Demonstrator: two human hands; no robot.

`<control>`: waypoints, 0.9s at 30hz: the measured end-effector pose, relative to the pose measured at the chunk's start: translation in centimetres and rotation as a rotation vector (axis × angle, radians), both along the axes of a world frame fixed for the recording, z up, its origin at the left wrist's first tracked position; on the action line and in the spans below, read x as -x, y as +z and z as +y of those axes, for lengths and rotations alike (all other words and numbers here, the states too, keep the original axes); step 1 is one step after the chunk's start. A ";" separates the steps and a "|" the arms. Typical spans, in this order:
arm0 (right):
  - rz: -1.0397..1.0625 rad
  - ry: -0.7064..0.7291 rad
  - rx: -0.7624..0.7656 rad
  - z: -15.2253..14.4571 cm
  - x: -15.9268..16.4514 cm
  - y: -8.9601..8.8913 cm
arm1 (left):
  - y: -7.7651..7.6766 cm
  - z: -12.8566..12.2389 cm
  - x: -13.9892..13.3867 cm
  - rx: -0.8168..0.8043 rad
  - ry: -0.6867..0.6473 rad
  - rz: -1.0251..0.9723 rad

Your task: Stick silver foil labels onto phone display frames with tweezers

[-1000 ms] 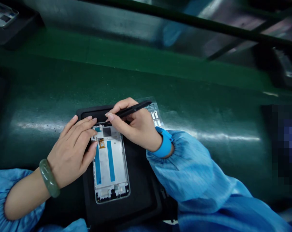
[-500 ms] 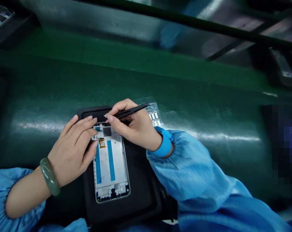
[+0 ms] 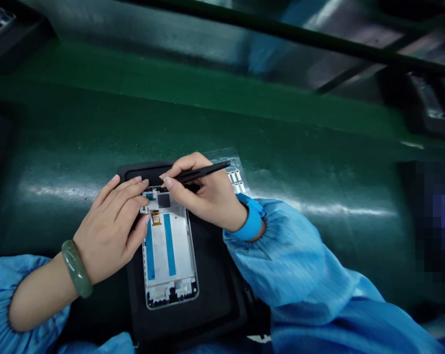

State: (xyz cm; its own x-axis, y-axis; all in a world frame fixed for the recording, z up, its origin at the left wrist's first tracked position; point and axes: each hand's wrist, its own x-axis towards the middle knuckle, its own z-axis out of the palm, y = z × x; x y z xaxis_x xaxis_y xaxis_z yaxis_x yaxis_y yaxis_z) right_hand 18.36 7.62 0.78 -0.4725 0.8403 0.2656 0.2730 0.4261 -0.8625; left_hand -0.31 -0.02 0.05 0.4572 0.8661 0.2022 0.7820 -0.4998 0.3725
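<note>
On the black tray (image 3: 215, 280), hands (image 3: 110, 228) flank a phone frame (image 3: 181, 250).

No legible text, numbers or signs, any print seemingly too small.

Silvery phone frame (image 3: 159, 250) flat on black tray (image 3: 218, 300), two lengthwise blue strips (image 3: 169, 244), black tool (image 3: 204, 171) tilted near its top end

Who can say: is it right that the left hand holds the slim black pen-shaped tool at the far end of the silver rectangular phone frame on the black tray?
Not quite: the head view shows the right hand holding the black tool at the far end of the silver phone frame on the black tray.
</note>
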 end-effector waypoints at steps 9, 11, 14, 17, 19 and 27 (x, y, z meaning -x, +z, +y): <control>-0.031 0.006 -0.043 0.0 -0.1 0.1 | 0.1 0.0 0.0 0.012 0.007 -0.002; -0.036 0.017 -0.053 0.0 -0.1 0.1 | 0.1 0.0 0.0 0.017 0.007 0.000; -0.052 0.036 -0.068 -0.1 -0.1 0.1 | 0.1 0.0 0.0 0.015 0.007 0.001; -0.059 0.048 -0.088 -0.2 -0.1 0.0 | 0.1 0.0 0.0 0.009 0.002 0.003; -0.045 0.065 -0.121 -0.2 0.0 0.0 | 0.1 0.0 0.0 0.004 0.001 0.000; -0.043 0.145 -0.331 -0.5 -0.1 -0.4 | 0.0 0.0 0.0 0.019 0.005 0.003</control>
State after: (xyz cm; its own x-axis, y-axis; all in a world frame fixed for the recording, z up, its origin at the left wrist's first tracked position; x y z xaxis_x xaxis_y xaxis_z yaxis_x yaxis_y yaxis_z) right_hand 18.48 7.11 0.38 -0.5972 0.6358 0.4890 0.2227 0.7171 -0.6604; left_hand -0.31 0.01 0.07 0.4532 0.8722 0.1843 0.7855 -0.4885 0.3800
